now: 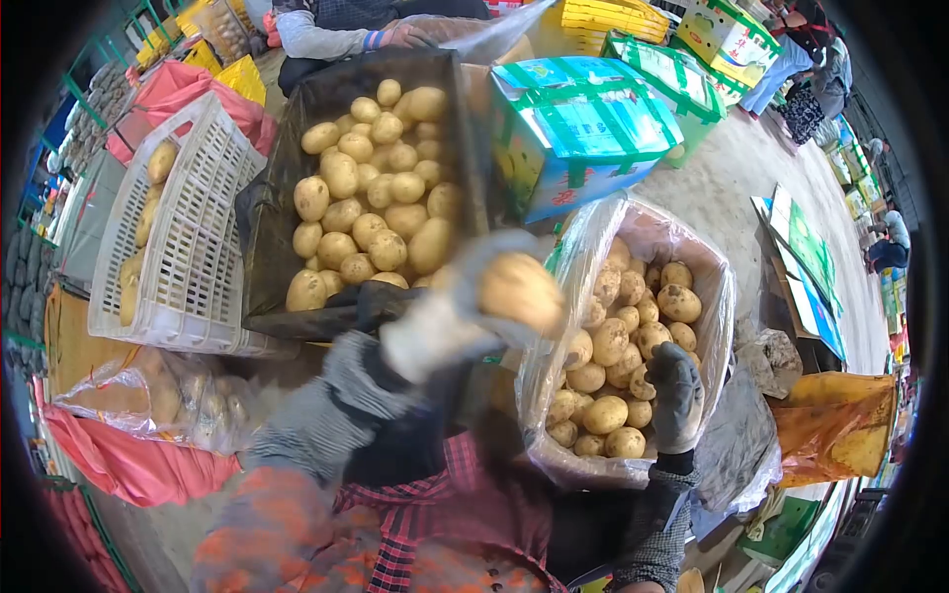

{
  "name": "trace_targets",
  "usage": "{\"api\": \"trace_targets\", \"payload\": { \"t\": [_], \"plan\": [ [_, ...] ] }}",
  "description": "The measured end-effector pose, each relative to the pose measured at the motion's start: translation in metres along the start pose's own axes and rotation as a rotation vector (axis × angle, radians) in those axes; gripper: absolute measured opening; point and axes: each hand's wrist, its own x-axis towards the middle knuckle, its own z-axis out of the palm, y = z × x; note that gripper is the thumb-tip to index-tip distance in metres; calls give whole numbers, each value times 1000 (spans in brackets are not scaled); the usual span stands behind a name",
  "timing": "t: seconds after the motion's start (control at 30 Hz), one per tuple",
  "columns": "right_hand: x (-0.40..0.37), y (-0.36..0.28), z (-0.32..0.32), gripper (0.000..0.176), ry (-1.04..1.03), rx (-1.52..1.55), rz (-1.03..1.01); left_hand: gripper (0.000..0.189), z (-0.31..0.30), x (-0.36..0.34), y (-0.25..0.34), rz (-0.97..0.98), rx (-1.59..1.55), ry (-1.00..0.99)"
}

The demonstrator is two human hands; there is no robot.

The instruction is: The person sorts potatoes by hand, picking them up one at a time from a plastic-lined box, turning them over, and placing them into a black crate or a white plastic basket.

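My left hand (460,306), gloved and blurred by motion, holds a large potato (520,293) between the two containers. Below and to the left of it is a dark-lined crate (259,259) heaped with potatoes (368,198). My right hand (677,395), in a dark grey glove, is at the right inner side of a box lined with clear plastic (714,287). That box holds many potatoes (611,341). The right fingers bend over the potatoes near the liner; whether they grip one is hidden.
A white slatted crate (198,227) with potatoes stands at the left. Taped blue and green cartons (583,128) are beyond the box. Another person's gloved hand (403,36) is at the top. Flattened cardboard (806,267) and an orange bag (835,420) lie right.
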Motion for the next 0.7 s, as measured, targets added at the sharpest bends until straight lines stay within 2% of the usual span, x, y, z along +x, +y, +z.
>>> {"api": "trace_targets", "payload": {
  "t": [0.07,0.13,0.2,0.27,0.33,0.4,0.43,0.5,0.53,0.6,0.67,0.7],
  "plan": [
    [1,1,-3,45,9,23,8,82,-64,2,8,31,507,1],
    [1,-2,-2,42,6,17,13,77,-104,2,19,-23,1030,-32],
    [4,-13,2,39,10,-33,16,71,-131,1,5,-415,1383,-138],
    [9,-9,-8,34,-29,-165,-163,64,-158,-2,-28,-251,1386,-163],
    [11,-2,-17,31,78,-2,-78,58,-159,12,-23,-449,1321,-191],
    [15,-2,-21,29,87,98,4,52,-149,26,-13,-522,1416,-252],
    [17,5,-25,29,67,3,8,50,-137,33,3,-630,1353,-259],
    [17,6,-17,27,33,-228,9,50,-129,40,3,-442,1464,-185],
    [21,37,-21,31,-2,-334,-9,50,-126,44,5,-347,1517,-146],
    [17,22,6,46,-150,-591,81,46,-71,45,22,18,1033,-44],
    [21,64,25,62,-280,-846,-165,45,-1,41,48,-39,644,42],
    [23,64,42,65,-353,-1053,-150,46,22,38,42,12,430,24]
  ]
}}
